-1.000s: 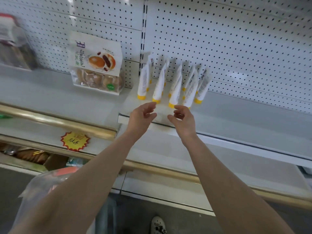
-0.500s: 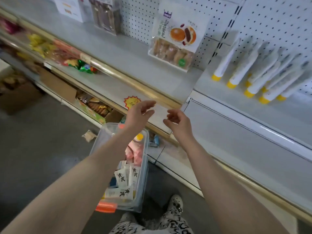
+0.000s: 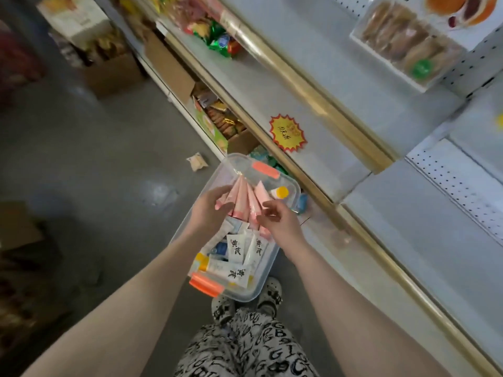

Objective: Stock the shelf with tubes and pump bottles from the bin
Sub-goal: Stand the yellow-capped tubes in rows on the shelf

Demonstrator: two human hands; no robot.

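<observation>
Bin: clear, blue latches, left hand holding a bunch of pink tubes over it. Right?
Not quite. The head view shows the latches are orange, not blue. The rest holds: the bin is clear, and the left hand holds a bunch of pink tubes over it.

A clear bin (image 3: 254, 296) with orange latches holds pink tubes (image 3: 241, 202), bunched with crimped ends toward 12 o'clock, gripped by the left hand (image 3: 211, 213). At its 6 o'clock end white yellow-capped tubes (image 3: 236, 273) lie flat.
</observation>
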